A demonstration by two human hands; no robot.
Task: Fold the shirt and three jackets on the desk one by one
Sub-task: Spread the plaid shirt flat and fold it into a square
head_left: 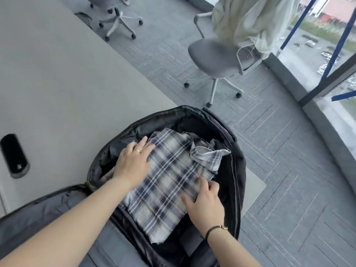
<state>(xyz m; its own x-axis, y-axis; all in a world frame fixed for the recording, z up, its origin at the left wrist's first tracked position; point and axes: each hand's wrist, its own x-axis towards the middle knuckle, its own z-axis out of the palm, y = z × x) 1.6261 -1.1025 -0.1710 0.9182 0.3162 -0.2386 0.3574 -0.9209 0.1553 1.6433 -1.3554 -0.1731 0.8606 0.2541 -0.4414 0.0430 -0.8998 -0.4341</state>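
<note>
So both hands are down on the plaid shirt [169, 182], which is already folded into a longish packet and sitting inside an open black backpack [236, 170] at the corner of the desk [57, 83]. The right hand [205, 204] is at about 5 o'clock on the shirt, fingers bent onto its near right edge, thumb lying on the cloth. Looks more like pressing and tucking than a proper grab, but I can't say for sure. The left hand [133, 162] is at about 9 o'clock, flat and relaxed, fingers laid straight over the upper left part.

The bit that matters: the shirt's long axis runs from roughly 7 o'clock up to 1 o'clock, in line with the bag's opening, with the collar [209, 157] flopping out at the 1 o'clock end. The hands sit on opposite long edges, well apart, the right one nearer the camera.

The bag holds the shirt plus some dark stuff underneath that I can't make out.

Further out at 1 o'clock, a pale garment [250, 22] is draped over a grey chair [217, 58], maybe one of the jackets.
</note>
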